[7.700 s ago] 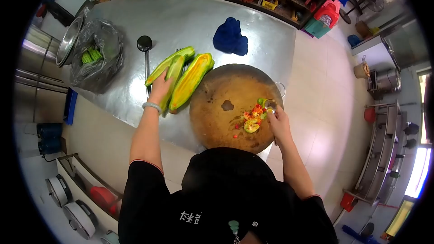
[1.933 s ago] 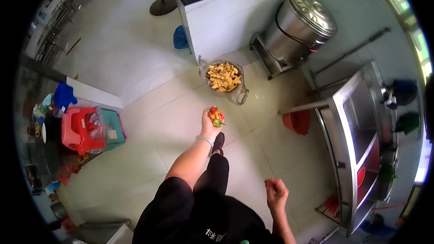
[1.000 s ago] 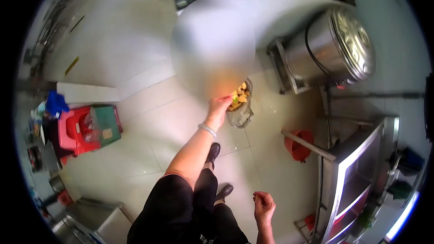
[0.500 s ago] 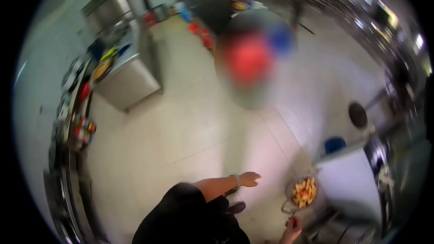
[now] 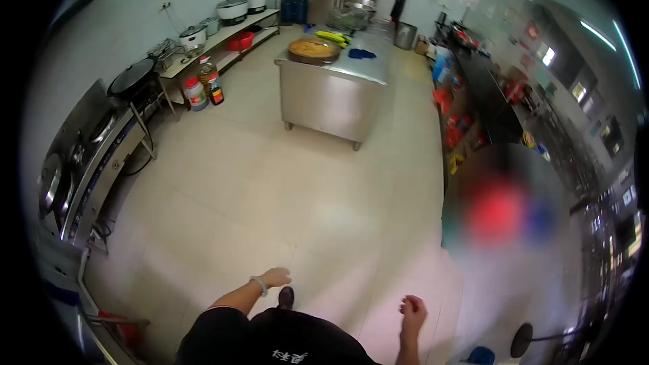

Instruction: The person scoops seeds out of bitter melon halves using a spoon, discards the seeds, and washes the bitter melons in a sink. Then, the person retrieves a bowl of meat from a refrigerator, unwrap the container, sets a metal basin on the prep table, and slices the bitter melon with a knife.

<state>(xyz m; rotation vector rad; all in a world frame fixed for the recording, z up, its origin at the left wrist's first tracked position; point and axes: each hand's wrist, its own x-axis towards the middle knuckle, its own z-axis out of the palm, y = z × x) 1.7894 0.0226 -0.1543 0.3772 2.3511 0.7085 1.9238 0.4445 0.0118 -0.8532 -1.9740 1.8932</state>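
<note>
My left hand [image 5: 276, 277], with a pale bracelet at its wrist, hangs over the tiled floor with its fingers loosely apart. It holds nothing. To its right my right hand [image 5: 414, 308] is also in the air over the floor, its fingers loosely bent, with nothing visible in them. Neither hand touches any object. Below my left hand one dark shoe [image 5: 286, 298] shows on the floor.
A steel counter [image 5: 331, 98] ahead carries a round pan of yellowish food [image 5: 314, 49]. Burners [image 5: 108, 155] and a shelf with pots [image 5: 232, 10] line the left wall. A dark counter [image 5: 483, 88] and a blurred red-and-blue area [image 5: 499, 213] are at right.
My view has swung left and up, so the steel counter is now ahead. The bowl of cut food at lower right has left the view. Both hands stay empty.
</note>
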